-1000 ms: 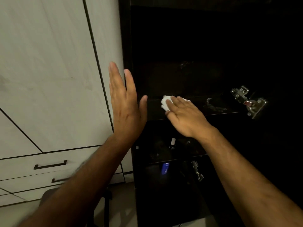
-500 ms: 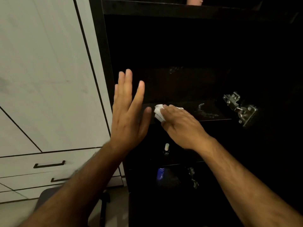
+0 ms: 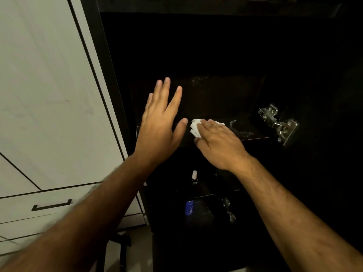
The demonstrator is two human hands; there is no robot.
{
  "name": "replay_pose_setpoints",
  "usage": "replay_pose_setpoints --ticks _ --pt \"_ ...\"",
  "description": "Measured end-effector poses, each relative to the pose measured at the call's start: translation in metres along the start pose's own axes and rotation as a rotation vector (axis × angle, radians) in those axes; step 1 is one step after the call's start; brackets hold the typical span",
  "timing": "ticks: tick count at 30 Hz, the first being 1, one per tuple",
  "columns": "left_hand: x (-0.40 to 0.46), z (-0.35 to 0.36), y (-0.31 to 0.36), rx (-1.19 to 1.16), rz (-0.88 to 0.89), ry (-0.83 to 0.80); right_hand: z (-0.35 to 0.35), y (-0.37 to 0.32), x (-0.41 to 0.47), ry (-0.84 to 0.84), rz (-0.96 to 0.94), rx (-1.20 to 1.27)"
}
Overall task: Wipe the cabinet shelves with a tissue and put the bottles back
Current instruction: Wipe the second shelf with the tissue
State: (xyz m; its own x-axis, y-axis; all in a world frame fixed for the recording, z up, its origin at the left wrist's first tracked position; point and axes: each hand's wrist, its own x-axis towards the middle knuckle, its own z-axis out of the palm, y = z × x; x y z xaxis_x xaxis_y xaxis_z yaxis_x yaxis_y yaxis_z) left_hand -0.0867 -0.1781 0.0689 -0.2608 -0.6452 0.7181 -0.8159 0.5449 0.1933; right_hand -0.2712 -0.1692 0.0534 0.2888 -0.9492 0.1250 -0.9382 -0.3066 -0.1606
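White tissue [image 3: 196, 128], crumpled into a wad, lies under the straight fingers [image 3: 208, 125] of our right hand [image 3: 218, 143], which press it flat onto the dark shelf [image 3: 255, 136]; only the left end of the wad shows past the fingertips. Just left of it our left hand [image 3: 160, 124] is raised with its fingers straight and spread apart, holding nothing, the thumb tip close beside the tissue; whether the palm touches the shelf's front edge we cannot tell. To the right of the tissue a pale smear of dust [image 3: 240, 129] marks the shelf surface, and further right a metal hinge [image 3: 279, 124] sits on the cabinet [image 3: 216, 46] side. Below, on a lower shelf, a small bottle with a white cap [image 3: 194, 177] stands upright, and lower still a blue bottle [image 3: 189, 208] stands near a second hinge [image 3: 227, 210]. On the far left we see a pale wardrobe door [image 3: 49, 95] and a drawer with a dark handle [image 3: 52, 205].
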Motion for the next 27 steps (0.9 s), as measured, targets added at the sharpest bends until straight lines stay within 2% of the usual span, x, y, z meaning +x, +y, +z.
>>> replay_pose_setpoints --ticks 4,6,8,10,12,15,19,24,27 --pt "0.002 0.006 -0.003 0.007 -0.029 -0.098 -0.007 0.018 -0.008 -0.061 0.056 0.01" --pt "0.004 0.009 0.0 -0.005 -0.032 -0.102 -0.007 0.016 -0.003 -0.018 0.091 -0.02" --pt "0.005 0.015 0.004 -0.016 -0.01 -0.098 0.0 0.008 -0.004 0.024 0.049 -0.029" --pt "0.005 0.021 0.007 -0.032 -0.002 -0.1 0.002 0.012 -0.012 0.006 0.015 0.003" --pt "0.004 0.023 0.009 -0.056 -0.014 -0.117 -0.007 0.032 -0.014 -0.048 0.079 -0.009" --pt "0.006 0.022 0.013 -0.08 -0.008 -0.129 -0.012 0.039 -0.003 -0.042 0.171 -0.055" --pt "0.008 0.025 0.018 -0.12 0.02 -0.139 -0.006 0.036 -0.021 -0.04 0.099 -0.039" --pt "0.014 0.026 0.024 -0.111 0.021 -0.152 -0.015 0.052 -0.007 -0.03 0.267 -0.069" --pt "0.016 0.027 0.029 -0.131 0.037 -0.161 -0.008 0.041 -0.012 -0.032 0.217 -0.06"
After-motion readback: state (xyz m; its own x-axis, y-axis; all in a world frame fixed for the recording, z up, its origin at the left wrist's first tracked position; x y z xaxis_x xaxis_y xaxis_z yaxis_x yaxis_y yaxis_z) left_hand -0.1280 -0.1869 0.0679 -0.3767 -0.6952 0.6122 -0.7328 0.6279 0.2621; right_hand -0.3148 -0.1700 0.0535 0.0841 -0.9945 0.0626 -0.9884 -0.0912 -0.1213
